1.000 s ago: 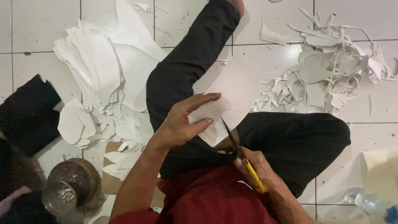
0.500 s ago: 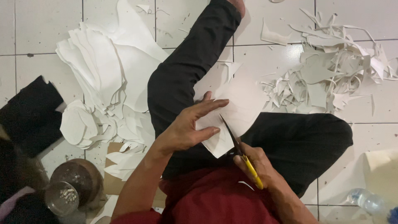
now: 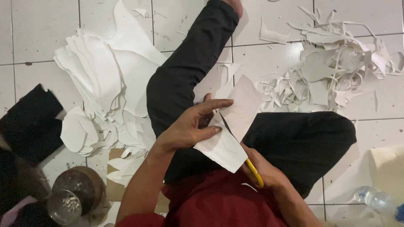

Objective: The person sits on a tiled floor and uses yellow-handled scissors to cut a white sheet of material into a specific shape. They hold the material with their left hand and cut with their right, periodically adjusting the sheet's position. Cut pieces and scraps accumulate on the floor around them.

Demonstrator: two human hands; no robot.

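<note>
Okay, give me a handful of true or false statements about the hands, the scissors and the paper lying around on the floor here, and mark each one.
1. The left hand holds a white sheet. True.
2. The right hand works scissors with red handles. False: the handles are yellow.
3. A loose heap of scraps lies on the tiled floor to the right of the legs. True.
4. The cut shapes are stacked on a table. False: they lie on the floor, left of the legs.
5. A clear plastic bottle lies at the lower right. True.
</note>
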